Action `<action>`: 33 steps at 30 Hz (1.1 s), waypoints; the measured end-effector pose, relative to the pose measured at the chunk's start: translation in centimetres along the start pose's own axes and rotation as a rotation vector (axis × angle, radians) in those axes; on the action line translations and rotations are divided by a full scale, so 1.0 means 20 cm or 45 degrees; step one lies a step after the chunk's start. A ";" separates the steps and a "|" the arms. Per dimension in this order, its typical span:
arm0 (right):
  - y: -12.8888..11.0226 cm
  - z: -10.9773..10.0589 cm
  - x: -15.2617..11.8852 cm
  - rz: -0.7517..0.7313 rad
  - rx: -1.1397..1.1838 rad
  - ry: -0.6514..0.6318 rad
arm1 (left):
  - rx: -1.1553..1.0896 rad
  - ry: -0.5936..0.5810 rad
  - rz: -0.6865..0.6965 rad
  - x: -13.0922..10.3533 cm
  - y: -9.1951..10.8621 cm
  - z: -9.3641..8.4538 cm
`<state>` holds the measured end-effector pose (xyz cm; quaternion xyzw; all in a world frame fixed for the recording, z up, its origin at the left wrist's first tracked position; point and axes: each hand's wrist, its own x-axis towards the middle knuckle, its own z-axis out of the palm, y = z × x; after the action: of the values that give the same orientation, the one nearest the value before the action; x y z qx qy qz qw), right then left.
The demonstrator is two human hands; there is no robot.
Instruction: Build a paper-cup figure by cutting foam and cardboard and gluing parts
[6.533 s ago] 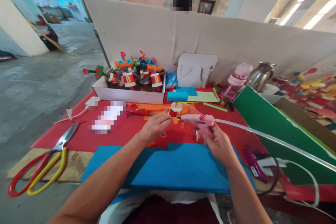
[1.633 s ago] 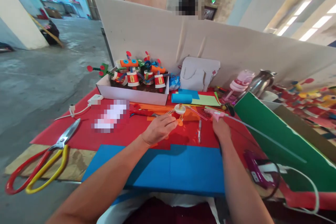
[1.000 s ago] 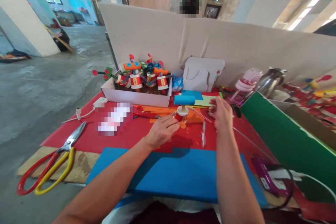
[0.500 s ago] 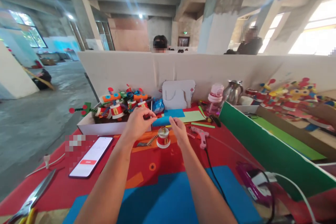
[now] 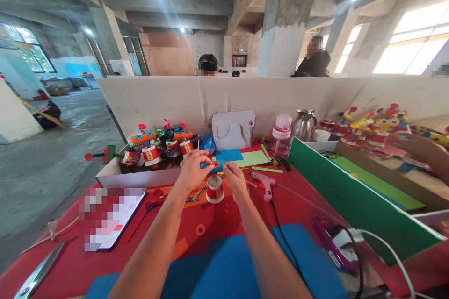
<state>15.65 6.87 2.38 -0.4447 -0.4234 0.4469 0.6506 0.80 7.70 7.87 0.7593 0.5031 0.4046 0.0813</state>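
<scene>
Between my hands is a blue paper roll (image 5: 219, 166) with an orange ring piece (image 5: 216, 165) against its side. My left hand (image 5: 195, 168) pinches at the roll's left end, fingers curled, by the orange piece. At its right end, my right hand (image 5: 234, 176) holds the roll between thumb and fingers. Just below stands a red and white paper cup (image 5: 214, 190), upside down, with a striped coiled paper strip (image 5: 200, 193) to its left. A pink glue gun (image 5: 265, 184) lies right of my right hand.
Left are a box of paper figures (image 5: 140, 178), a phone (image 5: 121, 224) and scissors (image 5: 40, 271). Blue sheets (image 5: 231, 261) lie in front. Right are a green-walled box (image 5: 351, 196), a purple power strip (image 5: 333, 247) and another person's hand (image 5: 410, 149).
The orange ring piece now shows against the blue roll, and the roll is turned slightly. Another person's hand has appeared at the right. The whole view has shifted a little.
</scene>
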 end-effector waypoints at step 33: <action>-0.05 0.01 -0.02 0.162 0.215 -0.111 | 0.111 0.061 -0.084 -0.01 0.01 0.09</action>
<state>15.62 6.27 3.25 -0.3944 -0.3829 0.5404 0.6370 2.06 7.90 6.70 0.7352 0.5469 0.3974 0.0494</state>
